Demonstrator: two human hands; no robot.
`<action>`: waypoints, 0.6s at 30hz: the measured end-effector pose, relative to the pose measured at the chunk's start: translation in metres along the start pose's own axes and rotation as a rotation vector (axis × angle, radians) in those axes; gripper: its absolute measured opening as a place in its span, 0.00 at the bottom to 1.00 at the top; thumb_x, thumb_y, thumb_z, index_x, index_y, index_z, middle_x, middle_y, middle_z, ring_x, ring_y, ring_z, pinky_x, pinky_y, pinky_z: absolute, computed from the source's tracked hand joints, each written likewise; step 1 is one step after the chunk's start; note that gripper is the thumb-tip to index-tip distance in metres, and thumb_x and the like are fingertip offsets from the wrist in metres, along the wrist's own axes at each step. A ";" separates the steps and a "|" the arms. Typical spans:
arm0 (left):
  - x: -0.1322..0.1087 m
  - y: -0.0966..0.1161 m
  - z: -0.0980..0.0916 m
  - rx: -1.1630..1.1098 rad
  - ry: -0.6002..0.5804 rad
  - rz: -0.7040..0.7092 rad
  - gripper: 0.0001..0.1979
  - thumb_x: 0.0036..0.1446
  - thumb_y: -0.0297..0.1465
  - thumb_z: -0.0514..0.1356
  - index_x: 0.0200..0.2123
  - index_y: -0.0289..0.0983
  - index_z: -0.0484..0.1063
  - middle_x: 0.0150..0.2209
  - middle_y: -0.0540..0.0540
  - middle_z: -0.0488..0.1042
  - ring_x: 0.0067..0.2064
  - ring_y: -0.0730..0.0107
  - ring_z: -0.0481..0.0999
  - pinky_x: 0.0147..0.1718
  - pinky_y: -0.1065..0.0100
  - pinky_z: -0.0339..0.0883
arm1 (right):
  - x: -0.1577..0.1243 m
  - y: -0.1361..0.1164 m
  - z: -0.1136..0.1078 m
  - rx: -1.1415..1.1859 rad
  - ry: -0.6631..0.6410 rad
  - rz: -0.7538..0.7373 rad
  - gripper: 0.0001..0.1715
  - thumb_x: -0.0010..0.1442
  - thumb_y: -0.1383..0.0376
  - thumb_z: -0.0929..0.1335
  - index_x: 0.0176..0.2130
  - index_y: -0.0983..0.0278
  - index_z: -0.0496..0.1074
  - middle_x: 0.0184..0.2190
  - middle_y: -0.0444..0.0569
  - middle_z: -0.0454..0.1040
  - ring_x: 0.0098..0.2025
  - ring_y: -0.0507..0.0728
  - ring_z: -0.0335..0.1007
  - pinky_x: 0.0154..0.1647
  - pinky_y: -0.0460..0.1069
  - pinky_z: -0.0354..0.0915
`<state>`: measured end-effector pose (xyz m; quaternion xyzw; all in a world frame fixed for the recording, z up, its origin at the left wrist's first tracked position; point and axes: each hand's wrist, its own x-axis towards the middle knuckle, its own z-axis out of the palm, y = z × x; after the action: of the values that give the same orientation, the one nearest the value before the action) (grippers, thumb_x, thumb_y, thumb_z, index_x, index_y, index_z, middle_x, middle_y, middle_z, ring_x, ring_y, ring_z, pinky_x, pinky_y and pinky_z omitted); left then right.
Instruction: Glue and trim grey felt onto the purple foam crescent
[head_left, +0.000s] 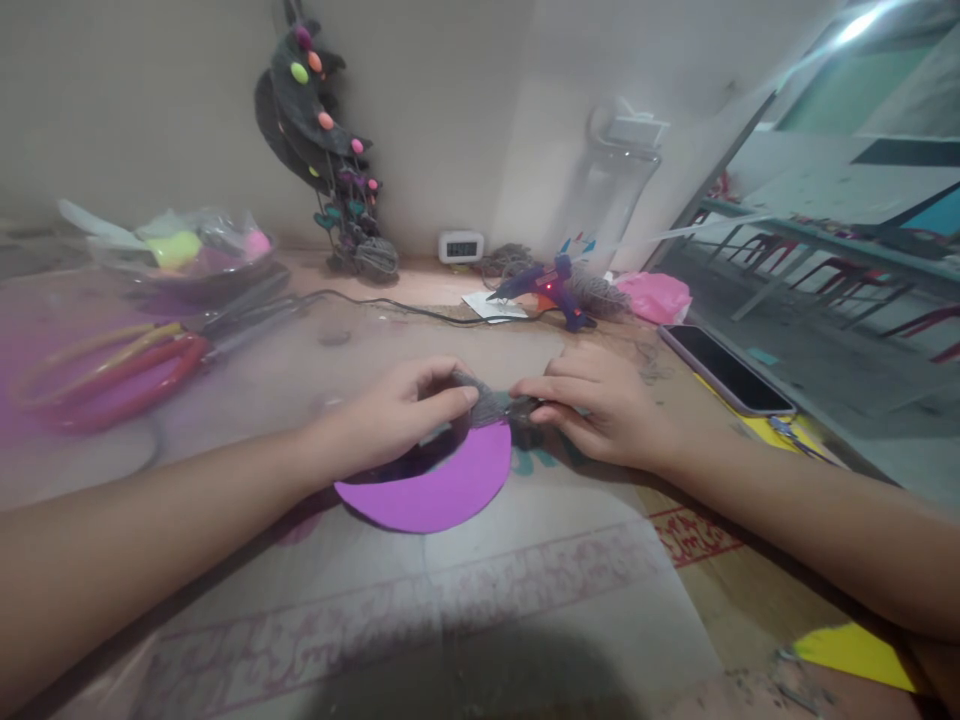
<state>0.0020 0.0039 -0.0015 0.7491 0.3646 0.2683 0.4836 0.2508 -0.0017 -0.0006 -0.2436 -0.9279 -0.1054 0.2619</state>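
My left grip [397,415] and right grip [600,405] both pinch grey yarn [491,403] over purple disc [442,485], toward tabletop [525,600] near edge. Risk: uneven pull drags yarn off disc rim.

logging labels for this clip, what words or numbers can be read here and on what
None can be read.
clock: display digits, too blurred.
red print on the table cover: letters or pattern, cannot tell.
phone: screen dark.
purple disc, grey yarn: no writing.
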 end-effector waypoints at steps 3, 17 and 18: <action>0.000 0.000 0.000 0.003 0.003 0.001 0.09 0.61 0.35 0.55 0.32 0.35 0.69 0.26 0.53 0.70 0.28 0.74 0.67 0.27 0.70 0.56 | 0.000 -0.001 0.001 -0.036 0.005 -0.027 0.17 0.67 0.59 0.62 0.43 0.66 0.76 0.24 0.46 0.69 0.28 0.53 0.62 0.31 0.50 0.51; 0.000 -0.003 0.000 -0.039 0.007 0.004 0.09 0.61 0.34 0.56 0.31 0.35 0.69 0.25 0.53 0.70 0.27 0.76 0.66 0.25 0.71 0.56 | 0.000 0.000 0.001 -0.054 -0.010 -0.021 0.16 0.67 0.59 0.63 0.43 0.65 0.76 0.24 0.46 0.69 0.28 0.53 0.62 0.32 0.49 0.51; 0.000 -0.003 -0.001 -0.040 0.004 0.002 0.09 0.61 0.35 0.56 0.32 0.35 0.69 0.26 0.53 0.70 0.27 0.76 0.66 0.25 0.71 0.56 | 0.000 0.000 0.001 -0.055 -0.009 -0.019 0.16 0.67 0.59 0.63 0.44 0.66 0.76 0.24 0.46 0.69 0.28 0.53 0.62 0.31 0.49 0.51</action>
<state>0.0004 0.0049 -0.0042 0.7390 0.3593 0.2776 0.4977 0.2503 -0.0012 -0.0011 -0.2422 -0.9281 -0.1321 0.2500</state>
